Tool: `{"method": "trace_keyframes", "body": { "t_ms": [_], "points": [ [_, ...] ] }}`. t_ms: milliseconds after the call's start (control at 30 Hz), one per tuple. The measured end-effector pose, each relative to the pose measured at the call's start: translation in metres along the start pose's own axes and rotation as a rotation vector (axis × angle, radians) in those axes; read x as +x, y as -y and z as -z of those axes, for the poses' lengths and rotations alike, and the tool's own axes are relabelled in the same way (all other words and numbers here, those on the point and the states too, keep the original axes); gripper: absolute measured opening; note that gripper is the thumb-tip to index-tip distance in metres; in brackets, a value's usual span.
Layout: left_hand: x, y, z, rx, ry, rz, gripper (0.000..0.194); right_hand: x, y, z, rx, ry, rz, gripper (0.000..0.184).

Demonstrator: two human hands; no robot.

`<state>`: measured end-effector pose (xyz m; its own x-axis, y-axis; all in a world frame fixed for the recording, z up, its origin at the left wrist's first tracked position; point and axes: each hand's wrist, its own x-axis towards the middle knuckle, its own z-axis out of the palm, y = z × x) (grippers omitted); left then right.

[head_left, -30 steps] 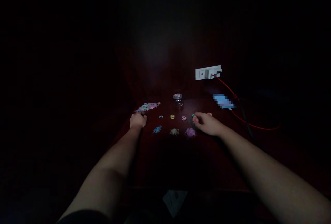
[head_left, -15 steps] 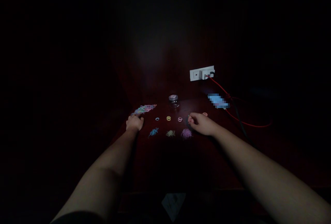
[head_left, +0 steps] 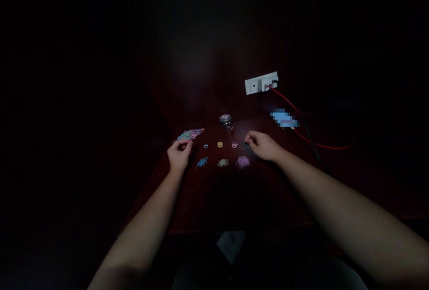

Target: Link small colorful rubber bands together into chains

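My left hand (head_left: 180, 155) is by the mixed pile of small coloured elastic bands (head_left: 191, 134), thumb and forefinger pinched; anything between the tips is too small to tell. On the right, my right hand (head_left: 263, 145) hovers over or rests on the table with its fingers curled together, hiding whatever they hold. Between the hands lie a blue ring (head_left: 205, 146), yellow rings (head_left: 220, 145) and pink rings (head_left: 234, 145) in a row. Nearer to me are a blue band pile (head_left: 201, 162), a yellowish band pile (head_left: 223, 162) and a purple band pile (head_left: 243, 161).
A clear lidded jar (head_left: 225, 121) stands at the back of the dark red table (head_left: 201, 209). A white socket strip (head_left: 262, 83) with plugs is on the wall. A red cable (head_left: 283, 97) runs past a blurred-out blue object (head_left: 284, 118) at the right.
My left hand has lifted off the left side of the mixed pile, its fingers now pinched. My right hand stays curled, slightly shifted. The view has tilted down, then scene items sit higher.
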<state>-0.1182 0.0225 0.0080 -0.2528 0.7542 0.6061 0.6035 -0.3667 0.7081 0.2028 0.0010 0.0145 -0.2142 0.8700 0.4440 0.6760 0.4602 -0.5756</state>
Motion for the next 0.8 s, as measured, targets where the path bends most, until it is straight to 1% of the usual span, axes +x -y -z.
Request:
{"method": "trace_keyframes", "body": {
  "t_ms": [67,167,233,300,333,400,500,633,800],
  "points": [
    [-0.006,-0.020,-0.013,-0.136,0.040,-0.011,0.027,0.000,0.002,0.000,0.013,-0.011,-0.002,0.015],
    [-0.015,-0.054,-0.037,-0.295,0.183,-0.015,0.020,-0.002,0.006,0.001,0.044,-0.013,0.032,0.012],
    [-0.023,-0.075,-0.053,-0.369,0.278,-0.010,0.016,-0.003,0.010,0.002,0.106,0.012,0.065,0.009],
    [-0.033,-0.091,-0.065,-0.394,0.313,-0.041,0.013,-0.005,0.015,0.004,0.188,0.040,0.097,0.014],
    [-0.038,-0.096,-0.069,-0.371,0.319,-0.082,0.011,-0.006,0.017,0.004,0.222,0.046,0.114,0.017],
    [-0.047,-0.100,-0.073,-0.291,0.353,-0.193,0.008,-0.008,0.022,0.005,0.268,0.065,0.144,0.019],
    [-0.055,-0.096,-0.072,-0.180,0.431,-0.309,0.006,-0.010,0.026,0.004,0.284,0.133,0.164,0.013],
    [-0.053,-0.088,-0.071,-0.138,0.485,-0.373,0.005,-0.009,0.024,0.003,0.255,0.182,0.174,0.005],
    [-0.049,-0.083,-0.075,-0.147,0.499,-0.427,0.004,-0.007,0.018,0.005,0.253,0.174,0.187,0.002]
  ]
}}
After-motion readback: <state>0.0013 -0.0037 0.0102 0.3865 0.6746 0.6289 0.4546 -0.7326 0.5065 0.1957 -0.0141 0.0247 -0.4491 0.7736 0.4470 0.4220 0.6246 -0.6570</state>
